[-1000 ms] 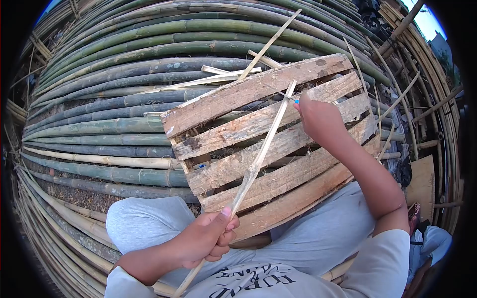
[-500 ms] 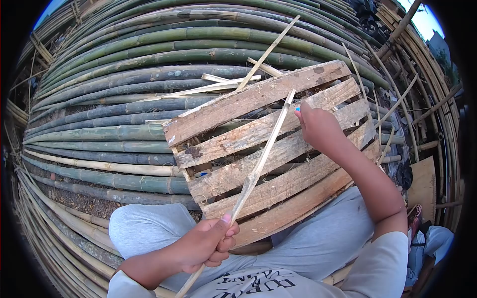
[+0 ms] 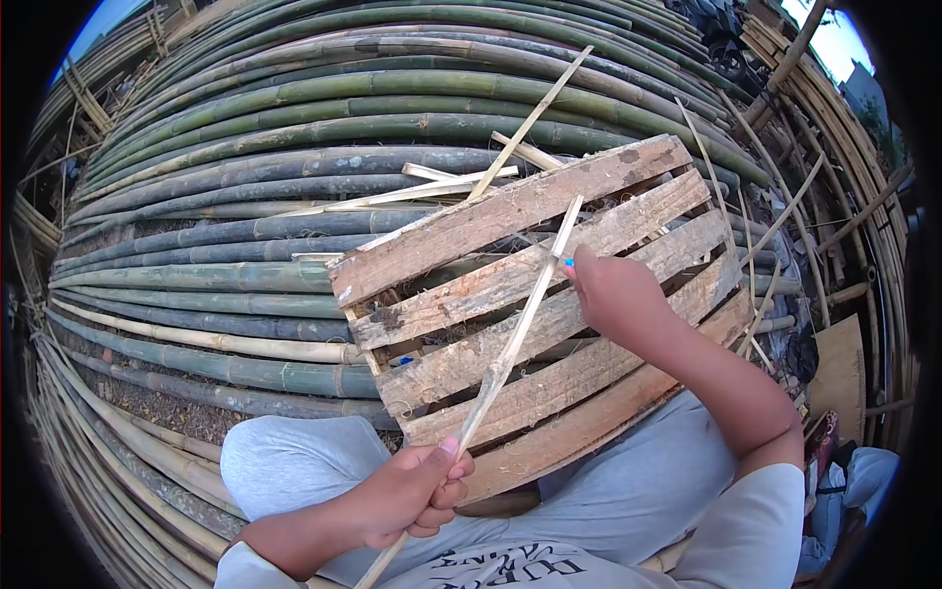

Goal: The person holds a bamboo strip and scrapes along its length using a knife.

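Observation:
My left hand is closed round the lower part of a split bamboo strip, thumb lying along it. The strip slants up and away over a slatted wooden crate on my lap. My right hand is closed on a small knife; a bit of its blue handle shows by the fingertips. Its thin blade crosses the strip near the far end, apparently touching it. Most of the handle is hidden inside the fist.
Long green bamboo poles lie in rows ahead. Loose split strips rest against the crate's far side. More poles run along my left. At the right are a brown board and part of another person's clothing.
My right hand has moved left and toward me, bringing the knife blade across the strip. The left hand keeps its grip. The view has shifted slightly.

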Motion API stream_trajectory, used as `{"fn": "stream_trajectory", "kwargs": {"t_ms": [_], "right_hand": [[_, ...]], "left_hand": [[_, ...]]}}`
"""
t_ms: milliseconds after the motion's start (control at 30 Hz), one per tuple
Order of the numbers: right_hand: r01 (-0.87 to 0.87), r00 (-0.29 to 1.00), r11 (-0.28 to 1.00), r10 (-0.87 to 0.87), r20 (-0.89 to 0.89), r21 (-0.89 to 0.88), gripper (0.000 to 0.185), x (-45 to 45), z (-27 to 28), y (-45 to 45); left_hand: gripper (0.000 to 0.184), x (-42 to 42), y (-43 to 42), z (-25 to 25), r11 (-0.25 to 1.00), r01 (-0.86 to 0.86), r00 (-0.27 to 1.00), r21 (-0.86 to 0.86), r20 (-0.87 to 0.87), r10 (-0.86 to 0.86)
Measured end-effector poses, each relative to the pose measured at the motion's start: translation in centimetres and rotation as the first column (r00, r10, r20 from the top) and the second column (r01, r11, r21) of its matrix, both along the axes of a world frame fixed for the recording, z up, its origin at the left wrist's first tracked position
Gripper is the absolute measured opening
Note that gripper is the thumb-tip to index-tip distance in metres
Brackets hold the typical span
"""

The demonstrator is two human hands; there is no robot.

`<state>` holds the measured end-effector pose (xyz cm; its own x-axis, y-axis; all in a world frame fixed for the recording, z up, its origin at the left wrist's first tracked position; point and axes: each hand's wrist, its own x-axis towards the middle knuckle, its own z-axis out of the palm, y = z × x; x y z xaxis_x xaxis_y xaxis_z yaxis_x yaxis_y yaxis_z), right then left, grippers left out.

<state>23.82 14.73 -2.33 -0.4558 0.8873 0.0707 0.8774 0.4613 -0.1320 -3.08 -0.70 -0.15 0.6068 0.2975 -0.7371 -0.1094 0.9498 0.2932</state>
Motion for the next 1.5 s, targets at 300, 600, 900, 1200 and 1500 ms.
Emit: {"fn": "stream_trajectory", "kwargs": {"t_ms": [300, 600, 900, 1200, 1500], "right_hand": [[-0.014, 0.996, 0.999, 0.011, 0.090, 0.031, 0.028, 1.1, -1.0, 1.6], [-0.204, 0.976, 0.966, 0.214, 0.048, -0.162, 0.030, -2.2, 1.4, -4.1], [-0.103, 0.985, 0.993, 0.095, 0.142, 0.050, 0.031, -1.9, 0.8, -4.4], [0.059, 0.992, 0.981, -0.078, 0.100, 0.187, 0.026, 1.4, -1.1, 2.1], [-0.323, 0.923, 0.945, 0.327, 0.202, -0.054, 0.013, -2.8, 1.7, -6.5]], "left_hand": [[0.038, 0.4, -0.2, -0.3, 1.000, 0.005, 1.000, 0.002, -0.018, -0.005], [0.038, 0.5, -0.4, -0.6, 1.000, 0.005, 1.000, 0.012, -0.016, -0.005], [0.038, 0.3, -0.1, -0.2, 1.000, 0.001, 1.000, 0.004, -0.012, -0.001], [0.040, 0.0, 0.0, 0.0, 1.000, 0.007, 1.000, -0.005, -0.030, -0.008], [0.040, 0.8, -0.5, -0.8, 1.000, 0.012, 0.999, 0.020, -0.045, -0.011]]}}
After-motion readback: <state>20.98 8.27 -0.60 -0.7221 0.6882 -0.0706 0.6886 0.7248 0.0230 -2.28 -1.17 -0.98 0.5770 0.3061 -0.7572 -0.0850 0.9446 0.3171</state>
